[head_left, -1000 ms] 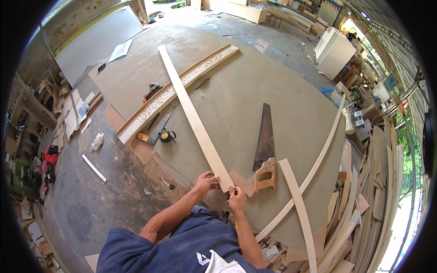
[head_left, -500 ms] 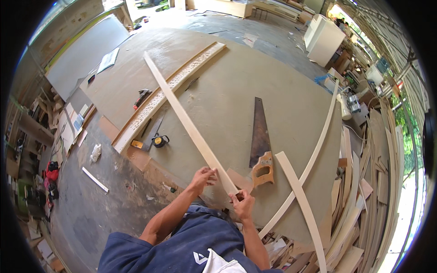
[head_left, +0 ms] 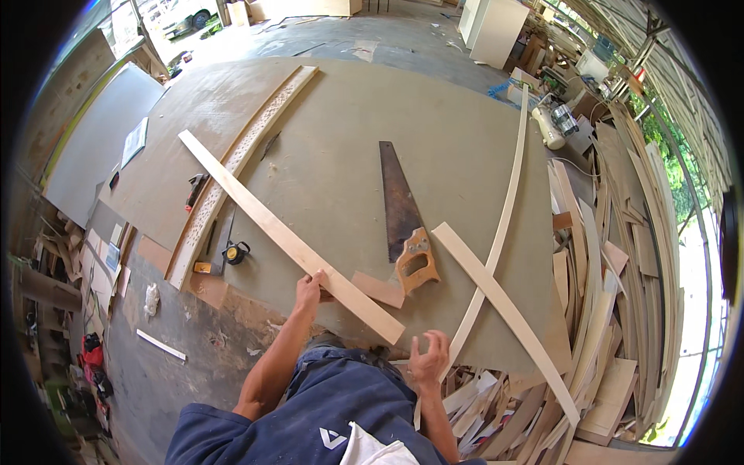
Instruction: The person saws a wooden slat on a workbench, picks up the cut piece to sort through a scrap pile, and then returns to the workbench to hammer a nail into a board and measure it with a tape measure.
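Note:
My left hand (head_left: 310, 290) grips the near part of a long pale wooden strip (head_left: 271, 223), thumb on top and fingers underneath. The strip slants from the far left towards me, crossing over a carved wooden moulding (head_left: 242, 155). Off the strip's near end, by the table edge, my right hand (head_left: 428, 356) is empty, its fingers apart and slightly bent. Just beyond lie a handsaw (head_left: 401, 205) with a wooden handle and a small flat wood offcut (head_left: 377, 289). To the right, a shorter strip (head_left: 508, 302) crosses a long narrow one (head_left: 504, 201).
The large greenish-brown worktable (head_left: 333, 116) carries a tape measure (head_left: 235, 252) and a red-and-black tool (head_left: 196, 191) at left. Scrap wood (head_left: 620, 256) is heaped along the right side. A white cabinet (head_left: 496, 35) and an air compressor (head_left: 552, 124) stand beyond.
My right hand has let go of the strip's near end and moved down and right. My left hand now grips the strip, which has turned its broad face up. The view has shifted right.

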Motion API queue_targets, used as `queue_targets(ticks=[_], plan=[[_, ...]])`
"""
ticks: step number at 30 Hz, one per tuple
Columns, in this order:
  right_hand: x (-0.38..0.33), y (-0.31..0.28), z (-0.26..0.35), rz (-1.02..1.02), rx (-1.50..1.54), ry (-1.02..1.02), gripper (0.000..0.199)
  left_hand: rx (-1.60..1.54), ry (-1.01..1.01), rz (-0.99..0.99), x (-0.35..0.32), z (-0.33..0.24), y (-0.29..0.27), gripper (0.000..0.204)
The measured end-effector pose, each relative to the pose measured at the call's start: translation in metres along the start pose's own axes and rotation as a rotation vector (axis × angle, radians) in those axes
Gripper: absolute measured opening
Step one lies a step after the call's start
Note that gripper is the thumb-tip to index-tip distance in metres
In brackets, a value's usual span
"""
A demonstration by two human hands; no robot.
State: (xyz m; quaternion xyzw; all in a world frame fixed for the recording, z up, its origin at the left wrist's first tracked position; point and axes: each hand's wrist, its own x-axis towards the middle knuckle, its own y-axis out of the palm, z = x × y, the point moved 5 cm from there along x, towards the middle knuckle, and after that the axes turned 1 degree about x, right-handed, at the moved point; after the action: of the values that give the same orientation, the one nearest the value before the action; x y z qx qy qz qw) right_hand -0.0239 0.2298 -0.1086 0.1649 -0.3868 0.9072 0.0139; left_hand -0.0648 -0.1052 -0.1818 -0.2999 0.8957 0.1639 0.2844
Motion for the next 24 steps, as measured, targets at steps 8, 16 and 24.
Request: queue_targets(ticks=[8,16,24], plan=[[-0.042,-0.027,-0.052,-0.148,-0.468,0.445,0.071,0.593,0.271,-0.172,-0.009,-0.003,-0.004,0.038],[-0.048,-0.024,-0.113,-0.158,-0.326,0.500,0.060,0.798,0.509,-0.308,-0.018,0.003,-0.002,0.057],[-0.029,-0.045,-0.137,-0.354,-0.198,0.739,0.046,0.739,0.577,-0.254,-0.022,0.007,0.005,0.068]])
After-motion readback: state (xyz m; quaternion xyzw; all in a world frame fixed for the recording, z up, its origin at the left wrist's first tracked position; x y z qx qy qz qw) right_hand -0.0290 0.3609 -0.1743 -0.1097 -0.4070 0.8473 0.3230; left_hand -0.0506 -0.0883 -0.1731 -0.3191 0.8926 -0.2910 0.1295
